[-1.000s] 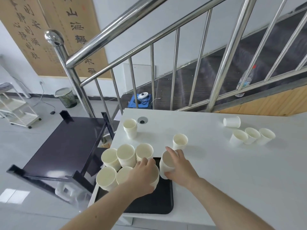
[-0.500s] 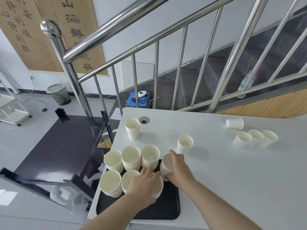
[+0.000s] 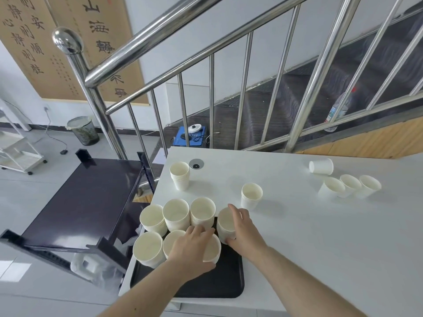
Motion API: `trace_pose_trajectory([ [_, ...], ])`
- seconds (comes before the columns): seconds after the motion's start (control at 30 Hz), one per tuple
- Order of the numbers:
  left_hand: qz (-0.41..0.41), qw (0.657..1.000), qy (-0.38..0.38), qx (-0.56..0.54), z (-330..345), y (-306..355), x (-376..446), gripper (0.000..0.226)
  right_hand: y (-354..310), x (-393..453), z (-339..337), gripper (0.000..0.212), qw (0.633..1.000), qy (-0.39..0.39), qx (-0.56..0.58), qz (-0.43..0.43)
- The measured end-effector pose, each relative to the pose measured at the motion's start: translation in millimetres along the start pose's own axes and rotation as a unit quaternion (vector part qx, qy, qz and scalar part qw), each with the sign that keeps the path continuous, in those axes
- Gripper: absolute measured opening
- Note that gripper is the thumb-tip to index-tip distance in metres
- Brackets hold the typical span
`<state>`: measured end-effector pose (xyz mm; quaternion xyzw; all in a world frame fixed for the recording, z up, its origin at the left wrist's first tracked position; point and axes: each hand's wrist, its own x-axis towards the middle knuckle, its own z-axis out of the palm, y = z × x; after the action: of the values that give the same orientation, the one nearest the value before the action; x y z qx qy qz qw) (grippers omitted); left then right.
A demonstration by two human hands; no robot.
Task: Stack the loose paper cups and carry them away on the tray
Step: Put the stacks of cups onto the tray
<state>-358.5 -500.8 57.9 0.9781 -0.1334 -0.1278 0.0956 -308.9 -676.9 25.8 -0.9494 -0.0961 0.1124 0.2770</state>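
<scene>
A black tray (image 3: pixel 212 284) lies at the near left corner of the white table (image 3: pixel 320 236). Several stacks of white paper cups (image 3: pixel 176 216) stand on its far half. My left hand (image 3: pixel 192 250) rests over a cup stack (image 3: pixel 211 248) in the tray's middle, fingers wrapped on it. My right hand (image 3: pixel 242 229) grips another stack (image 3: pixel 225 223) at the tray's far right edge. Two more stacks stand on the table: one near the grommet (image 3: pixel 180 176), one just beyond my right hand (image 3: pixel 251 196). Loose cups (image 3: pixel 350 186) lie tipped at the far right.
A steel stair railing (image 3: pixel 210 106) runs behind the table. A dark low table (image 3: pixel 75 202) stands to the left, close to the tray's corner. A cable grommet (image 3: pixel 196 163) sits in the tabletop. A bin (image 3: pixel 83 130) and a white rack (image 3: pixel 13 147) are on the floor farther left.
My right hand has brought its cup stack in against the tray's right edge. The left hand stays on the middle stack. The view has tilted slightly.
</scene>
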Motion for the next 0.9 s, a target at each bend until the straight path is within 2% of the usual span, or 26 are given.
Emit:
trace_pose_trajectory([
  [0.23, -0.025, 0.999, 0.025, 0.015, -12, 11, -7, 0.075, 5, -10, -26, 0.082, 0.999, -0.018, -0.028, -0.038],
  [0.53, -0.050, 0.988, 0.145, -0.024, -55, 40, 10, 0.049, 14, -22, -86, 0.072, 0.995, 0.000, -0.046, -0.087],
  [0.67, -0.057, 0.984, 0.165, -0.028, -75, 42, 37, 0.044, 19, -8, -107, 0.069, 0.995, 0.006, -0.057, -0.079],
  [0.8, -0.074, 0.986, 0.145, -0.021, -88, 29, 73, 0.043, 30, 15, -113, 0.067, 0.995, -0.012, -0.089, -0.041],
  [0.9, -0.096, 0.991, 0.097, 0.004, -92, 6, 105, 0.048, 36, 38, -112, 0.070, 0.992, -0.036, -0.116, -0.020],
])
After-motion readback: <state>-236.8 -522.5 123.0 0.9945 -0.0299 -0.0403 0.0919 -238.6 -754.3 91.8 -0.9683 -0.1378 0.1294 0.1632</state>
